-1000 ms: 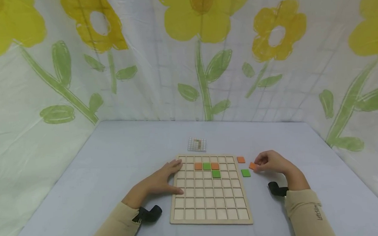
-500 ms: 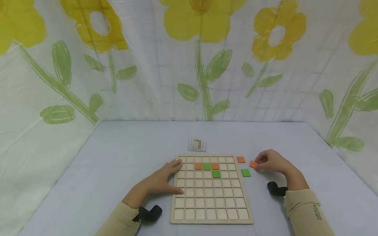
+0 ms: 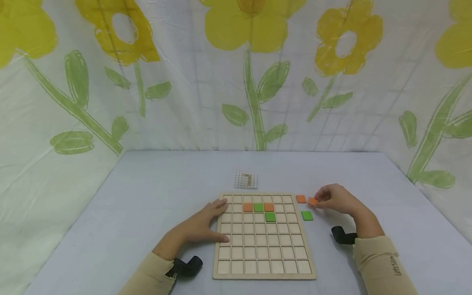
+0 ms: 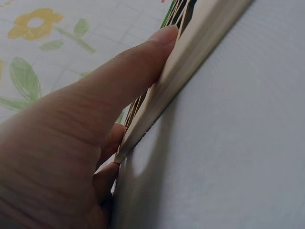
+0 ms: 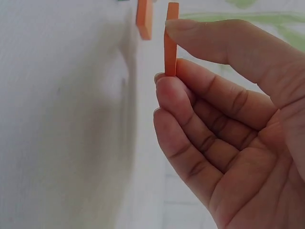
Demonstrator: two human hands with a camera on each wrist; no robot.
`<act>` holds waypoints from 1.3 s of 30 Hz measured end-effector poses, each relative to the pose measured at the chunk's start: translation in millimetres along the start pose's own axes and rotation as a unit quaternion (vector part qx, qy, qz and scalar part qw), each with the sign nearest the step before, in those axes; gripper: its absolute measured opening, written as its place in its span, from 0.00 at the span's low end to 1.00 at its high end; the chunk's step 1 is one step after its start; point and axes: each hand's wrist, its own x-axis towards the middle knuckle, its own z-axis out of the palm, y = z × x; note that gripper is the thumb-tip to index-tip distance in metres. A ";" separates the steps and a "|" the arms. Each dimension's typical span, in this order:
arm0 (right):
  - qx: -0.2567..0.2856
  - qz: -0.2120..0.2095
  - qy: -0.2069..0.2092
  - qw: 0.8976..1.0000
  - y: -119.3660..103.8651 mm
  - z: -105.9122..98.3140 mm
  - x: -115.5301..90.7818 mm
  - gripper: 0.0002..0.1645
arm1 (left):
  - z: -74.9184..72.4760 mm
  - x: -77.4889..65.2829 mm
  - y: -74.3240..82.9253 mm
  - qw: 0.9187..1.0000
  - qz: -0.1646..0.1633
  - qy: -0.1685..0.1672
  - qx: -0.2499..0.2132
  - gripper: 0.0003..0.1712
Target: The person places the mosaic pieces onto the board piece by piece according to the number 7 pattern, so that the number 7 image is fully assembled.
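Orange tile (image 3: 312,201); I see it pinched by the right hand (image 3: 336,198), at the grip's left; board (image 3: 261,241) further left; left hand (image 3: 199,223) spread on board's left edge.

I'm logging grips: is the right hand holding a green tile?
No, the right hand pinches an orange tile, while the loose green tile lies beside the board.

Four orange square tiles (image 3: 247,207) and three green square tiles (image 3: 270,217) are showing, with one wooden grid board (image 3: 260,252) and one small gridded card (image 3: 246,180). One left hand (image 3: 199,225), one right hand (image 3: 336,199), two black wrist-worn devices (image 3: 191,266) and five yellow flowers (image 3: 247,27) are also appearing.
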 end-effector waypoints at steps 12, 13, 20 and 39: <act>0.008 -0.038 -0.012 0.999 -22.4 5.5 2.8 0.14 | 0.2 1.3 -1.2 1.000 0.004 -0.002 -0.006 0.59; 0.008 -0.042 -0.012 0.999 -24.8 5.8 2.3 0.14 | 0.2 1.2 -1.3 1.000 0.004 -0.003 -0.006 0.59; 0.012 -0.078 -0.023 0.997 -39.1 13.4 2.7 0.15 | 0.5 1.1 -1.5 1.000 0.008 -0.001 -0.008 0.58; 0.005 -0.129 -0.066 0.989 -80.3 35.6 -3.5 0.13 | -0.7 0.6 0.4 1.000 -0.005 -0.001 -0.008 0.58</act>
